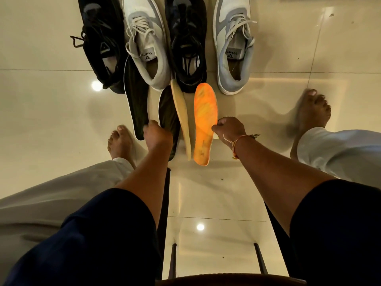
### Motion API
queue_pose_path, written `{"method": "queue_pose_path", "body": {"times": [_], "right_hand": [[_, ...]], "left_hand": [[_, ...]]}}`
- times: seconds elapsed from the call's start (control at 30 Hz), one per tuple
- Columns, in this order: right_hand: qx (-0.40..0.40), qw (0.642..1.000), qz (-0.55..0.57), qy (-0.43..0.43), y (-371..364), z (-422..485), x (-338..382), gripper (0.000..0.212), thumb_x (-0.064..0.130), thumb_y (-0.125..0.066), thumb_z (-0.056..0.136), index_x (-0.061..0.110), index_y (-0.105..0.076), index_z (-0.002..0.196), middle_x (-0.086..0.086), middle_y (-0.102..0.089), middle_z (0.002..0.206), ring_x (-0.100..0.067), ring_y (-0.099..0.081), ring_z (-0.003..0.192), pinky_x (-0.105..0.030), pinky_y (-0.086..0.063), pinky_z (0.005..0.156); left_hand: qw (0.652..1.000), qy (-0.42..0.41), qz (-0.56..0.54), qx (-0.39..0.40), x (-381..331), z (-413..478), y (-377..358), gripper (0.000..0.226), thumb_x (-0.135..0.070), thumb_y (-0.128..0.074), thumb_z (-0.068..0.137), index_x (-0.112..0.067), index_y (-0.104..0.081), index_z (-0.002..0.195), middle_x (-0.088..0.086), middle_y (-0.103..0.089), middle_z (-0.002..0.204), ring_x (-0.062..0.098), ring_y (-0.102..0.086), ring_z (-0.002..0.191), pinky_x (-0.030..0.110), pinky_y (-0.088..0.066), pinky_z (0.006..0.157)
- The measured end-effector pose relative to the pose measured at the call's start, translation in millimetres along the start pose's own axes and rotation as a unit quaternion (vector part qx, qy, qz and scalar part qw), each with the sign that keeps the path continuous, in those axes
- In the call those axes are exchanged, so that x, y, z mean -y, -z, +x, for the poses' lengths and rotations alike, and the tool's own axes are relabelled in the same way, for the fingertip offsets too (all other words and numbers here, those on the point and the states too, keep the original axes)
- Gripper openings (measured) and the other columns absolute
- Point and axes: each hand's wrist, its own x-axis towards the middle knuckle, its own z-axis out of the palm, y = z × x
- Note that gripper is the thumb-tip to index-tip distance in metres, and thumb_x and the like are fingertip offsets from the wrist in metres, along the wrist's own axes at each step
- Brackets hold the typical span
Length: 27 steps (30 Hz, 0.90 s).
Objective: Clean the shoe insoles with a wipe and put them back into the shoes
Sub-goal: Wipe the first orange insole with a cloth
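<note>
- Reaching down from a seat, both arms stretch toward four insoles lying on the tiled floor (45,104), just in front of a row of four shoes.
- The orange insole (206,116) lies with its long axis running away from the person. Its toe end is near the heel of the right-hand black shoe (186,38) and its heel end is closest to the seat.
- The right hand (229,129) is the nearer one and pinches this insole's right edge, about halfway along.
- A pale scrap (216,136) under that hand may be the wipe, but it is too small to tell.
- The tan insole (182,114) stands on edge just to the left, parallel to the orange one.
- The two dark insoles (135,100) lie further left. One of them has its toe end between the left black shoe (99,38) and the grey-white shoe (144,38).
- The left hand (157,135) sits knuckles-up over their near ends with its fingers curled. Whether it actually grips one cannot be told.
- My judgement is that the orange insole belongs to a shoe straight ahead, so the move is a forward slide, toe first, along its own axis.
</note>
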Motion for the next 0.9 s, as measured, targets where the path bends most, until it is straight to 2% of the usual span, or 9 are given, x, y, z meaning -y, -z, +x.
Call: {"method": "queue_pose_path", "body": {"times": [0.17,0.27,0.4,0.47,0.57,0.63,0.7,0.77,0.9], "right_hand": [[-0.002,1.000,-0.003,0.006,0,4,0,0.018,0.028,-0.064,0.090,0.012,-0.072,0.089,-0.010,-0.071,0.096,-0.030,-0.063,0.095,-0.027,-0.040,0.074],[-0.002,1.000,-0.002,0.009,0,4,-4,0.020,0.029,-0.064,0.091,0.010,-0.073,0.093,-0.010,-0.071,0.099,-0.031,-0.063,0.097,-0.030,-0.045,0.078],[0.008,1.000,-0.003,0.004,1,5,-6,0.022,0.029,-0.064,0.091,0.010,-0.074,0.096,-0.011,-0.071,0.098,-0.032,-0.064,0.096,-0.030,-0.046,0.081],[0.012,1.000,-0.001,0.001,2,6,-6,0.021,0.029,-0.065,0.090,0.011,-0.074,0.095,-0.010,-0.071,0.095,-0.031,-0.064,0.096,-0.030,-0.045,0.079],[0.015,1.000,-0.010,-0.005,2,7,-5,0.021,0.030,-0.065,0.090,0.012,-0.074,0.096,-0.009,-0.072,0.098,-0.030,-0.065,0.097,-0.030,-0.046,0.080],[0.016,1.000,-0.018,-0.003,1,7,-5,0.021,0.030,-0.064,0.090,0.012,-0.074,0.092,-0.010,-0.071,0.094,-0.031,-0.065,0.095,-0.032,-0.048,0.081],[0.020,1.000,-0.021,-0.002,0,7,-6,0.021,0.029,-0.063,0.090,0.011,-0.074,0.090,-0.010,-0.070,0.090,-0.031,-0.064,0.094,-0.033,-0.048,0.080],[0.024,0.999,-0.023,-0.005,-1,8,-7,0.021,0.030,-0.063,0.091,0.012,-0.074,0.091,-0.010,-0.070,0.091,-0.030,-0.064,0.094,-0.032,-0.047,0.081],[0.024,1.000,-0.018,-0.006,-3,11,-8,0.018,0.031,-0.064,0.090,0.015,-0.072,0.089,-0.006,-0.069,0.090,-0.029,-0.065,0.095,-0.032,-0.049,0.083]], "left_hand": [[0.980,0.014,0.041,-0.195,-7,17,22,0.054,-0.030,-0.064,0.094,-0.009,-0.040,0.137,0.012,-0.040,0.142,0.033,-0.043,0.129,0.045,-0.041,0.103],[0.991,0.063,0.002,-0.121,7,53,33,0.070,-0.054,-0.063,0.087,-0.025,-0.033,0.143,0.006,-0.048,0.145,0.033,-0.046,0.134,0.051,-0.038,0.110],[0.995,0.082,-0.024,-0.054,56,115,7,0.053,-0.061,-0.059,0.070,-0.049,-0.045,0.120,0.000,-0.064,0.119,0.034,-0.061,0.114,0.049,-0.050,0.098],[0.994,0.104,-0.003,-0.021,24,69,33,0.044,-0.052,-0.059,0.084,-0.043,-0.054,0.127,0.000,-0.061,0.129,0.032,-0.056,0.120,0.032,-0.041,0.102],[0.991,0.092,0.068,0.071,-18,-3,58,0.037,-0.023,-0.046,0.108,-0.015,-0.049,0.144,0.011,-0.048,0.145,0.027,-0.044,0.135,0.013,-0.020,0.072],[0.985,0.071,0.126,0.097,-25,-20,54,0.039,-0.017,-0.045,0.108,-0.007,-0.044,0.145,0.011,-0.044,0.150,0.026,-0.042,0.137,0.013,-0.023,0.075],[0.988,0.097,0.105,0.054,3,3,35,0.045,-0.014,-0.053,0.104,-0.005,-0.039,0.146,0.010,-0.043,0.152,0.028,-0.044,0.136,0.022,-0.037,0.093],[0.991,0.115,0.065,-0.004,24,17,21,0.055,-0.016,-0.059,0.101,-0.004,-0.034,0.148,0.014,-0.039,0.154,0.030,-0.041,0.139,0.035,-0.035,0.109],[0.997,0.018,-0.039,0.061,-2,7,-2,0.039,-0.031,-0.062,0.099,-0.010,-0.053,0.130,0.008,-0.062,0.121,0.024,-0.061,0.116,0.031,-0.048,0.091]]}}
